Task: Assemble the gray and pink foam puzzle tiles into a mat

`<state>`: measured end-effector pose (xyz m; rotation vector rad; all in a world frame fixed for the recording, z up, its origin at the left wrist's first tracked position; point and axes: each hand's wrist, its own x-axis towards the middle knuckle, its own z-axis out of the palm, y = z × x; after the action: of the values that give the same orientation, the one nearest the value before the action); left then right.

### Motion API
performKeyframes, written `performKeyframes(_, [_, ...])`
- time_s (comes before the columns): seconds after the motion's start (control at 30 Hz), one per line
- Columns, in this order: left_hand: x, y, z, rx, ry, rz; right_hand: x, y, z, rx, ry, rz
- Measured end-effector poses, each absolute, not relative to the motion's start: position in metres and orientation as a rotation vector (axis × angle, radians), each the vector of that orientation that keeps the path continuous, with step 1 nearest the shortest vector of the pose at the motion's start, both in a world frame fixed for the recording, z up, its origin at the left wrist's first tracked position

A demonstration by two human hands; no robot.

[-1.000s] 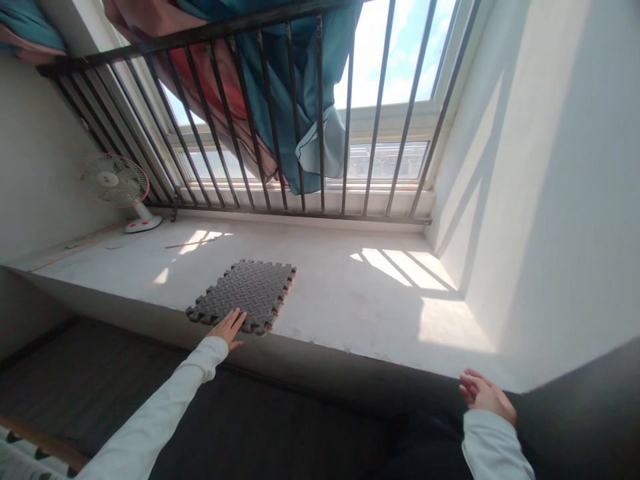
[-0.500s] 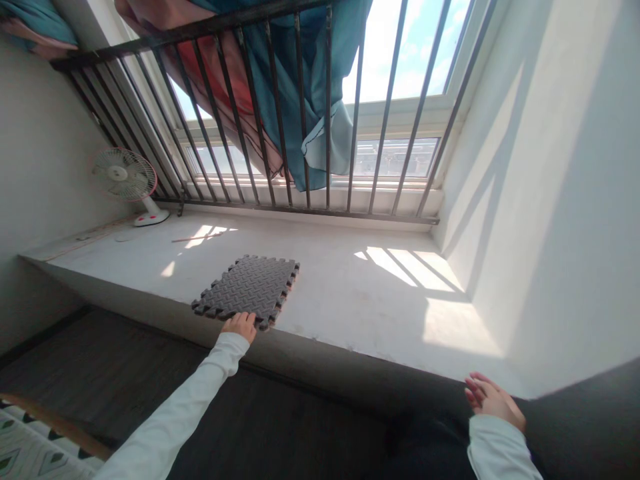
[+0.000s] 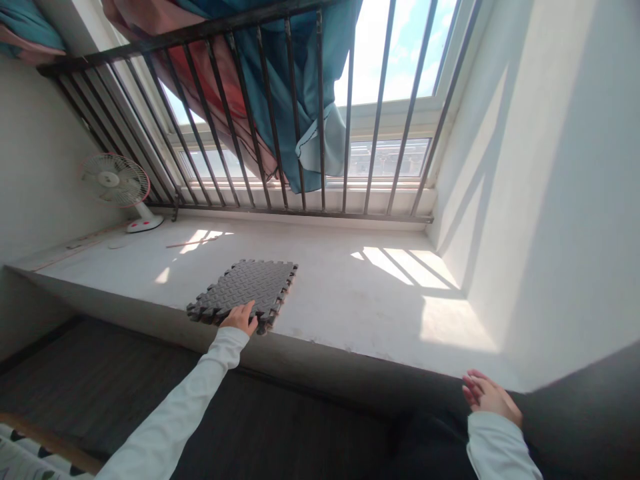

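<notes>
A grey interlocking foam mat (image 3: 250, 287) with a raised tread pattern lies on the white window ledge. It looks stacked on at least one more mat, since the front and right edges are thick. My left hand (image 3: 241, 317) is at its near edge by the front right corner, fingers curled over the top rim; the thumb side is partly hidden. Well to the right, my right hand (image 3: 494, 396) hovers by the ledge's front edge, palm turned inward, fingers loosely bent and a little apart. Nothing shows in it.
The white ledge (image 3: 340, 293) runs along the window behind a dark metal railing (image 3: 295, 212). A fan (image 3: 117, 183) stands at its left end, with a thin stick (image 3: 190, 243) nearby. A teal and pink curtain (image 3: 300, 100) hangs behind the bars. Dark floor (image 3: 280, 427) lies below.
The view has shifted slightly. My left hand's fingers have come a little further over the mat's near edge. My right hand is nearly unchanged.
</notes>
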<state>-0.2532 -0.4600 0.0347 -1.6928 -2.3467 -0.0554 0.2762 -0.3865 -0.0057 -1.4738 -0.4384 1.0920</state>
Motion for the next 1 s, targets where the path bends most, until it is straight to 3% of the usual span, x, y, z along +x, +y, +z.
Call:
performKeyframes(0.23, [-0.185,-0.435,0.037,-1.749,-2.355,-0.417,0.256,-0.391,0.007,-1.525,-0.369,1.206])
performKeyframes(0.63, [0.098,-0.421,-0.016,-2.682,-2.127,-0.440,0.216,-0.414,0.006,-1.683,-0.768,1.305])
performKeyframes(0.83, [0.084,-0.439,-0.033,-2.854,-1.724,-0.480,0.236,-0.403,-0.009,-1.865,-0.851,1.111])
performKeyframes(1.0, [0.006,-0.443,-0.056,-2.471,-1.806,-0.337,0.245,-0.386,-0.017,-1.972,-0.762,0.794])
